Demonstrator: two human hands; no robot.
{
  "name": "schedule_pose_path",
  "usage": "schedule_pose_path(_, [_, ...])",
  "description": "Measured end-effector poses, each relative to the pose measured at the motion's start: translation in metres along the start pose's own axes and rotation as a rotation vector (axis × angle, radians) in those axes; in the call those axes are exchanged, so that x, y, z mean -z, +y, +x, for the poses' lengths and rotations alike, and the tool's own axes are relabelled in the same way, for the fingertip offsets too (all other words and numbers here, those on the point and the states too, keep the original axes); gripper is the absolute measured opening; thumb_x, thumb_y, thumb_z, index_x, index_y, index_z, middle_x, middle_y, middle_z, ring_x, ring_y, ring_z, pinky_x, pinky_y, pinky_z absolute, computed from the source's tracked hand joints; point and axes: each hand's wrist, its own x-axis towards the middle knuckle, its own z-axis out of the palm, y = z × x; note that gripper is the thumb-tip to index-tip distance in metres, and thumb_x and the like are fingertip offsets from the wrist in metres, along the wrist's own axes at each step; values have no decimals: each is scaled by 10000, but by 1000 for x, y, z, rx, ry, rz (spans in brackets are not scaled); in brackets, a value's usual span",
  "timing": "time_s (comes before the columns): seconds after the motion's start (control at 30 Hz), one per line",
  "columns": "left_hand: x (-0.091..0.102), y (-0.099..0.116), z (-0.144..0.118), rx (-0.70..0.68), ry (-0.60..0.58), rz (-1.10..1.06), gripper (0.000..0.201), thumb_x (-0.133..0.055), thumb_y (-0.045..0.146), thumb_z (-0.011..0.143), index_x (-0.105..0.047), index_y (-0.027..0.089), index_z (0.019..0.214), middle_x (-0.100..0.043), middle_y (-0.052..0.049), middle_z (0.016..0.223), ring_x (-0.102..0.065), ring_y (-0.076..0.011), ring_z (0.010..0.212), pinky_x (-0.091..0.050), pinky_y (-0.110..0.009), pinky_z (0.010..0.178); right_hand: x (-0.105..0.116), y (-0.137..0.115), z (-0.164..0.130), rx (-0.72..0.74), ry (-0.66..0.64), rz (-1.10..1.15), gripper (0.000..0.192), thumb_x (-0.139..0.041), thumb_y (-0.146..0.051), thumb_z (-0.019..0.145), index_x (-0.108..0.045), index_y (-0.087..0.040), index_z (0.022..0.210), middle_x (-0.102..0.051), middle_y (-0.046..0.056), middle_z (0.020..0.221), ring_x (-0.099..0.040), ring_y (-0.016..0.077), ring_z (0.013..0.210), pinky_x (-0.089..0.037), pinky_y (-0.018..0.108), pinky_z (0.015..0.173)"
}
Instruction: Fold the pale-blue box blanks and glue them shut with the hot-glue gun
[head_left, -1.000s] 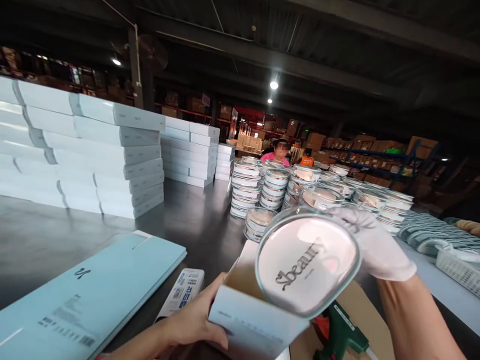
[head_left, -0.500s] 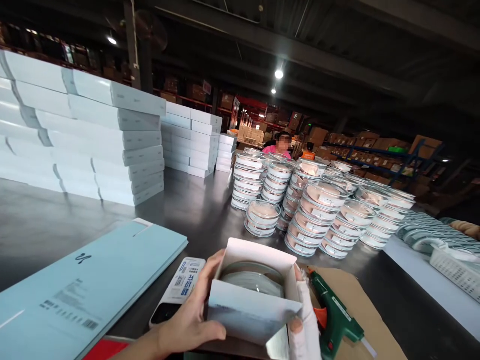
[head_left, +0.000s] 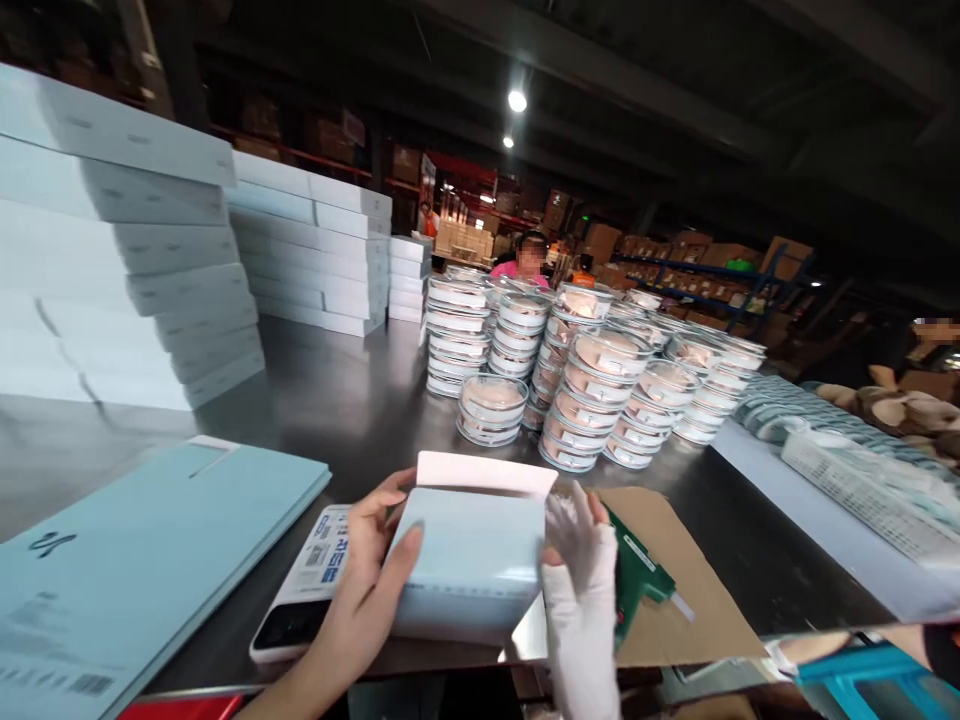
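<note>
Holding the box [head_left: 469, 560] between both hands, you have it low at the near edge of the counter [head_left: 352, 400], just above the cardboard [head_left: 675, 590]; your left hand [head_left: 367, 590] wraps its left side, grip pressed on the box with fingers laid across the front face; your gloved right hand [head_left: 577, 590] rests against its right edge with the fingers spread, so that grip is loose rather than pinching. The top flap [head_left: 486, 473] stands open and upright, not yet folded down; what lies inside cannot be seen from this angle. By the look of things, closing is what is left; the flap is untucked and the glue gun [head_left: 637, 580] lies untouched on the cardboard, just right of your glove. A phone [head_left: 304, 595] lies flat just left of the box; stacks of round cases [head_left: 570, 370] stand beyond it, well apart from your hands; white cartons [head_left: 127, 260] are piled far left.
</note>
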Motion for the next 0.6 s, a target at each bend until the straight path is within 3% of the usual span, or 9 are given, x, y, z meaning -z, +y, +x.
schedule_pose_path(0.07, [7,1,5,39,-176,95,297,-474,505,1012,-632,287,1138,-573,-86,1423,-524,-296,1350,-418,-438,1117,34,13,11,-131,33,-325,628,-356,-576,928,-391,-181,1414,-593,199,1439,-622,290,1290,-492,463,1085])
schedule_pose_path(0.13, [17,0,11,35,-333,169,342,-455,491,1016,-697,307,1172,-605,-70,1398,-559,-305,1316,-451,-421,1098,67,33,21,-301,28,-582,471,-509,-591,806,-612,-185,1020,-742,248,1032,-698,453,1076,-476,652,997])
schedule_pose_path(0.2, [28,-3,16,-15,-420,189,360,-562,490,958,-696,333,1252,-618,-74,1408,-580,-327,1302,-506,-413,1053,89,55,28,-440,-15,-664,307,-693,-513,671,-541,-245,665,-694,210,692,-701,547,905,-462,741,884])
schedule_pose_path(0.23, [33,-5,19,-39,-462,206,409,-643,482,904,-690,340,1284,-625,-82,1416,-566,-347,1326,-512,-422,1054,94,65,31,-490,-39,-671,328,-744,-459,625,-479,-271,590,-653,175,606,-703,549,861,-477,728,855])
schedule_pose_path(0.3, [41,-8,24,-63,-529,267,524,-769,438,798,-694,343,1307,-638,-97,1422,-519,-381,1382,-482,-462,1095,97,80,33,-578,-74,-630,346,-775,-387,600,-444,-287,580,-599,93,530,-727,467,738,-545,625,783])
schedule_pose_path(0.43, [45,-4,33,-43,-567,367,541,-821,365,739,-729,327,1271,-646,-114,1391,-576,-366,1321,-436,-496,1133,90,93,25,-747,-17,-451,341,-756,-395,615,-540,-248,835,-550,-31,483,-634,297,420,-560,464,519])
schedule_pose_path(0.5, [43,3,36,-36,-587,375,520,-820,358,743,-739,316,1255,-649,-114,1356,-619,-339,1252,-467,-472,1106,91,94,15,-769,53,-312,414,-739,-429,609,-557,-233,925,-606,-13,553,-646,280,451,-551,425,486])
schedule_pose_path(0.6, [39,10,40,-44,-604,378,488,-814,347,756,-745,313,1238,-670,-98,1290,-634,-315,1208,-513,-421,1051,99,89,-6,-704,89,7,341,-665,-524,658,-596,-235,823,-675,40,626,-679,267,520,-546,383,465])
